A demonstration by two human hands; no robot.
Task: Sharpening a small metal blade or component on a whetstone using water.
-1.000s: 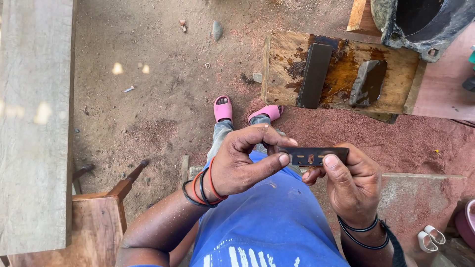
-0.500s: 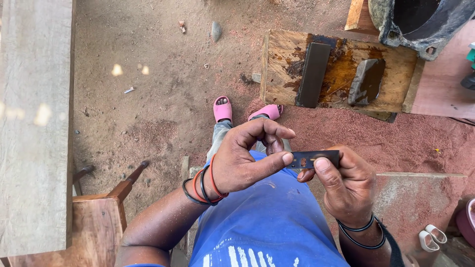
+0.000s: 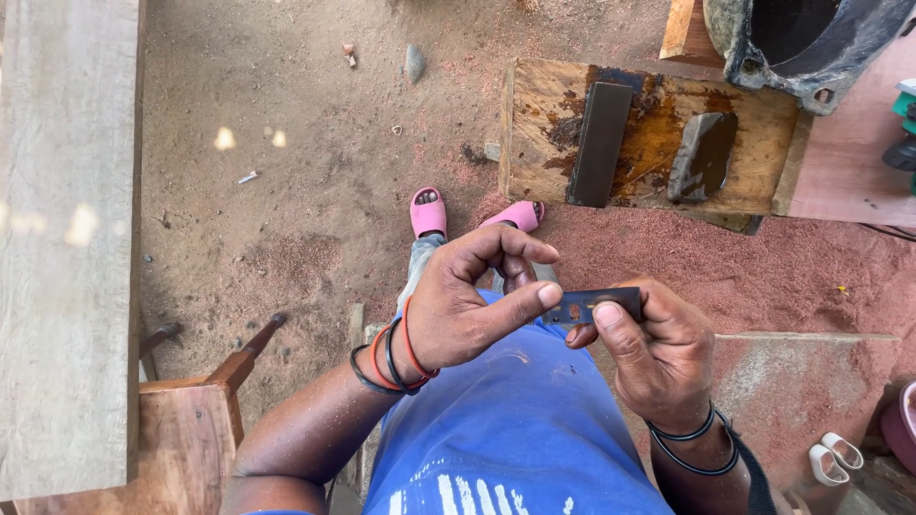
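A flat dark metal blade [image 3: 596, 306] with a slot in it is held level in front of my blue shirt. My right hand [image 3: 658, 358] grips its right end between thumb and fingers. My left hand [image 3: 472, 305] is beside the blade's left end, its thumb tip pressed to the edge and the other fingers curled above. Both wrists carry bands. On the ground ahead lies a stained wooden board [image 3: 649, 143] bearing a long dark sharpening stone [image 3: 599, 143] and a shorter worn stone [image 3: 702, 154].
My feet in pink sandals [image 3: 428, 212] rest on sandy ground. A long pale wooden beam [image 3: 57, 238] runs along the left. A brown wooden piece [image 3: 186, 434] sits at lower left. A dark container [image 3: 811, 43] stands at upper right, a reddish slab [image 3: 849, 172] beside it.
The blade and both hands have drifted slightly down and left. My left thumb has settled onto the blade's left edge. The view has shifted a little.
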